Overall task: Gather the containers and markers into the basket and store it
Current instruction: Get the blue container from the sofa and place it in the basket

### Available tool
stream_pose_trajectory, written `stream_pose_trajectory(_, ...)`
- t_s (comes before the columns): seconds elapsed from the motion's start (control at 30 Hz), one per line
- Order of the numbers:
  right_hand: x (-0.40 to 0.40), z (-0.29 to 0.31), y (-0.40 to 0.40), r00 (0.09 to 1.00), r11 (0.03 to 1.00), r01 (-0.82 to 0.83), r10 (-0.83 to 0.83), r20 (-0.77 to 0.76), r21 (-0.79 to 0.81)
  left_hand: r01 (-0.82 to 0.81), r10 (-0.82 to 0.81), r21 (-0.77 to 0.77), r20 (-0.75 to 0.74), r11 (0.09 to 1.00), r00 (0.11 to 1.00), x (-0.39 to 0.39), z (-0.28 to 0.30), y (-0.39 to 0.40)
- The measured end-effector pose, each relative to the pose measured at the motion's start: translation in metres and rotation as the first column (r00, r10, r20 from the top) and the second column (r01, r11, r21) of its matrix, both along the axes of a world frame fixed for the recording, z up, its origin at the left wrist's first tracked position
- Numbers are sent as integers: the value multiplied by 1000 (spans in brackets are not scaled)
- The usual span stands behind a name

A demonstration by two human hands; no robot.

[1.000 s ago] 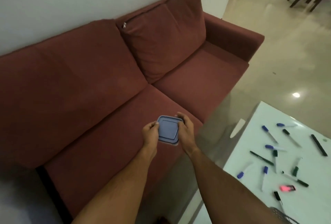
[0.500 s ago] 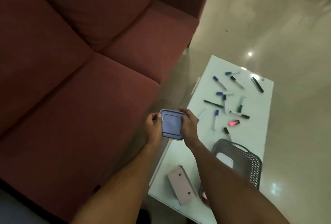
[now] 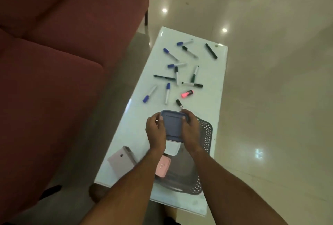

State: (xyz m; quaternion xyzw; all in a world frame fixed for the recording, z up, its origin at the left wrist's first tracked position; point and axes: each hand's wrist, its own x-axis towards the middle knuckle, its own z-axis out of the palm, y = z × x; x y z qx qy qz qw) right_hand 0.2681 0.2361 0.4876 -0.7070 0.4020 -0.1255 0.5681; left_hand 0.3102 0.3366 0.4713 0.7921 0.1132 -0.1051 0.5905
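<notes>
Both hands grip a blue-lidded container (image 3: 174, 125) above the dark perforated basket (image 3: 205, 154): the left hand (image 3: 156, 131) clasps its left edge and the right hand (image 3: 191, 131) its right edge, thumbs resting on the lid. Inside the basket lie a white-lidded container (image 3: 172, 147) just below the held one and a pink-lidded container (image 3: 163, 167) nearer the person (partly hidden by the left forearm). The basket stands on the near end of a white table (image 3: 212, 102). A pale pink box (image 3: 121, 160) sits just beside the basket, to its left. Markers (image 3: 167, 93) with blue, black and green caps lie scattered across the far half of the table, along with a pink highlighter (image 3: 187, 94). A dark red sofa (image 3: 54, 62) stands to the left on the glossy floor (image 3: 270, 80).
</notes>
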Motion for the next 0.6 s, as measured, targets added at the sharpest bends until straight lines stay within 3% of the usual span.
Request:
stream_pose_trajectory(0.27, -78, -64, -71, 995, 992, 81, -86, -47, -102, 142, -156, 117, 122, 983, 980, -76, -60, -75)
stream_pose_trajectory(0.6, -102, -129, -83, 999, 973, 36, -42, -18, -228, 197, -242, 254, 160, 947, 957, -122, -115, -86)
